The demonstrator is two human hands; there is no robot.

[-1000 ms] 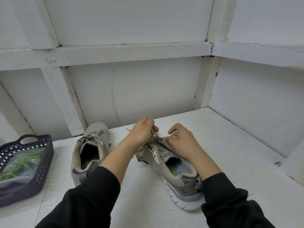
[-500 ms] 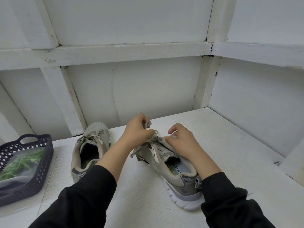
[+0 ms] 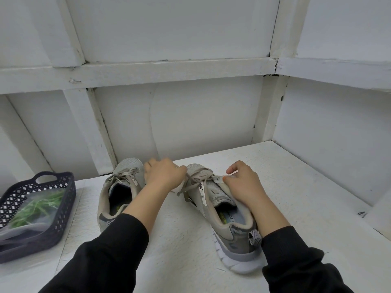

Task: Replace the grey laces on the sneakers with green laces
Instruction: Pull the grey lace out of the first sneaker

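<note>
Lace work on sneakers, one moment logged. Left grip (image 3: 164,176) was closed, fingers curled round a strand of the grey lace (image 3: 195,182). The strand ran out of that grip's right side and down across the eyelets of the near sneaker (image 3: 230,235). Right grip (image 3: 243,182) pinched the eyelet flap of the same sneaker at its fingertips, with the index finger raised and curled.

The near sneaker sat on the white counter (image 3: 179,240), under and between both grips. Its toe pointed away and its heel lay below the right wrist. The lace looked flat, beige-grey and slack. It crossed the upper eyelets, and loose ends hung off the shoe's side just below the left grip.

The second sneaker (image 3: 129,166) stood just left of the left grip, partly under that forearm, with its own grey lace threaded. The green laces (image 3: 36,206) lay in a clear bag inside a dark basket (image 3: 69,193), well to the left of the left grip.
</note>
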